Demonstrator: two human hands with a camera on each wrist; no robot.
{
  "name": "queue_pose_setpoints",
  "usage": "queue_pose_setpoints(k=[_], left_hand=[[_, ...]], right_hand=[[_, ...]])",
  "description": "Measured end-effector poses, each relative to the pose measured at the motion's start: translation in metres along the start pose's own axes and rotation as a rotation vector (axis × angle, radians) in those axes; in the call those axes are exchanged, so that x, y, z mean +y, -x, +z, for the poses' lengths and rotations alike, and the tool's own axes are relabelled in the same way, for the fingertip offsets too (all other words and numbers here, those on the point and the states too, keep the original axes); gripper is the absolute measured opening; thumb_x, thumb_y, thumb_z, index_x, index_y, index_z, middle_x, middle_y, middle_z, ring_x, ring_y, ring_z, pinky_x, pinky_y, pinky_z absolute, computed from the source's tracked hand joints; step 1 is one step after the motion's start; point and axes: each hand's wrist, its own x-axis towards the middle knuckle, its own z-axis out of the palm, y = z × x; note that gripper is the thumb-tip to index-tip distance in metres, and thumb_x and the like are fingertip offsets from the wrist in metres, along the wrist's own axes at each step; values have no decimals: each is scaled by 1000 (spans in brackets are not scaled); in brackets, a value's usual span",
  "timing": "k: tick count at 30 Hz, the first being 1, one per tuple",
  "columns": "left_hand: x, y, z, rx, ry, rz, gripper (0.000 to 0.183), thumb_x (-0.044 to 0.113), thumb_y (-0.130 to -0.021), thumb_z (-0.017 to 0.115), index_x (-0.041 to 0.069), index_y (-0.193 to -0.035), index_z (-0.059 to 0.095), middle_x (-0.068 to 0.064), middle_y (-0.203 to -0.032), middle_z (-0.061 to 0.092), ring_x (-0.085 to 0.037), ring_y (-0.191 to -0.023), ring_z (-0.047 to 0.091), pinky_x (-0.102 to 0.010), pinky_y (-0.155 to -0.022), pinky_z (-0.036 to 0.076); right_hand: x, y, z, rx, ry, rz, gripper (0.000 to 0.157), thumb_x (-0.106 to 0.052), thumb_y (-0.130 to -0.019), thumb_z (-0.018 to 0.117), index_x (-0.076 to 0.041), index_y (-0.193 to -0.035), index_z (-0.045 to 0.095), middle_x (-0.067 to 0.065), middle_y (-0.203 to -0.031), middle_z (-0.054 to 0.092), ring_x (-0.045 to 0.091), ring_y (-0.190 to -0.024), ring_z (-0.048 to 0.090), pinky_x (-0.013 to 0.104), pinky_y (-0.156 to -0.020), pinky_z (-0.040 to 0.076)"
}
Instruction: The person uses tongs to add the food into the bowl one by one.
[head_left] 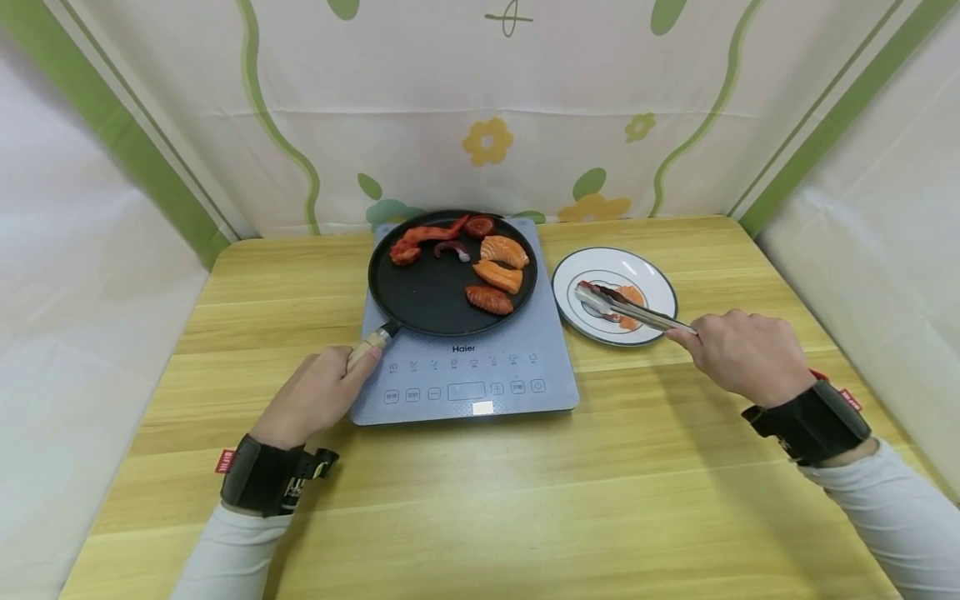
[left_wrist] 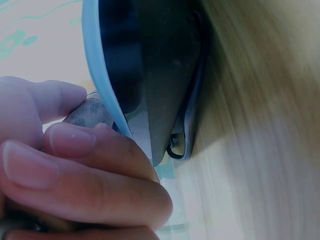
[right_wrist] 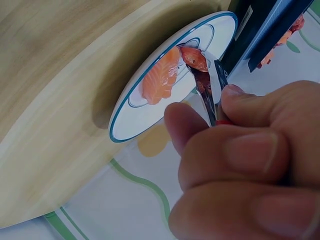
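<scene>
My left hand [head_left: 318, 390] grips the wooden handle [head_left: 367, 348] of a black frying pan [head_left: 431, 302], its fingers curled round it. In the pan lie orange salmon-like pieces [head_left: 498, 277], a scored brown-red piece [head_left: 489, 300], a long red piece [head_left: 420, 240], a round red slice [head_left: 480, 226] and a small purple tentacle-like piece [head_left: 452, 248]. Metal tongs [head_left: 651, 317] are held in my right hand [head_left: 746, 354], over a white plate [head_left: 652, 279]. Between the tongs' tips is a dark red piece [right_wrist: 194, 58]; beside it on the plate lies an orange salmon-like slice [right_wrist: 161, 80].
The pan sits on a grey Haier induction cooker [head_left: 465, 404] with touch buttons along its front. Under everything is a wooden table [head_left: 480, 508]. A patterned cloth [head_left: 420, 125] hangs behind, and white cloth sides [head_left: 862, 208] rise at left and right.
</scene>
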Motion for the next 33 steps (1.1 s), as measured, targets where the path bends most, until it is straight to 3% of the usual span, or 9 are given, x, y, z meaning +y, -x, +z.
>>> queue_pose_setpoints(k=[33], left_hand=[[1, 0, 0, -1, 1, -13, 65, 68, -95, 27, 8, -79, 45, -6, -68, 43, -21, -53, 41, -31, -47, 30]], right_hand=[[2, 0, 7, 38, -18, -12, 52, -51, -99, 43, -19, -58, 38, -4, -52, 28, 15, -44, 30, 32, -39, 21]])
